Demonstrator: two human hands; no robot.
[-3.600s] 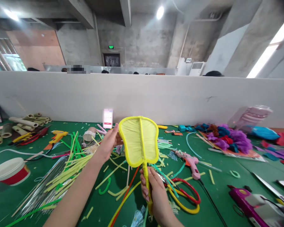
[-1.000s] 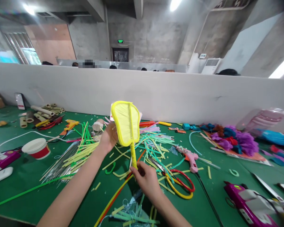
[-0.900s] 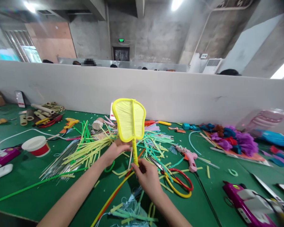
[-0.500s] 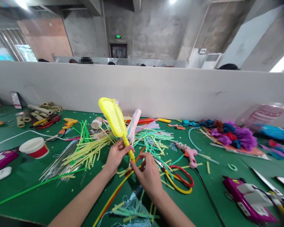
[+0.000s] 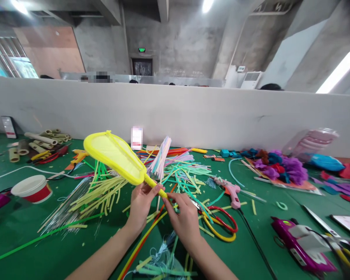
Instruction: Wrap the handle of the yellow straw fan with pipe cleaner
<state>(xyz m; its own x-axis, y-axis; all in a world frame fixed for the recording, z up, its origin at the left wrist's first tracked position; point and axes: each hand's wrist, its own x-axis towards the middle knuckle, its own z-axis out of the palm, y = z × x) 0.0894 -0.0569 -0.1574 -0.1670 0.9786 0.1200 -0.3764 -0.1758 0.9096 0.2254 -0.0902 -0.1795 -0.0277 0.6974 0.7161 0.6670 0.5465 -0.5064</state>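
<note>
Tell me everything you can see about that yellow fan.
The yellow fan has a broad, rounded panel of what looks like thin, pale yellow cloth, edged by a thick, bright yellow, fuzzy-looking rim. A raised rib runs along the panel toward a slim handle of matching yellow. It is held above the green table, slanting with its panel up and to the left. The left hand grips the handle, and the right hand's fingers touch its lower end.
</note>
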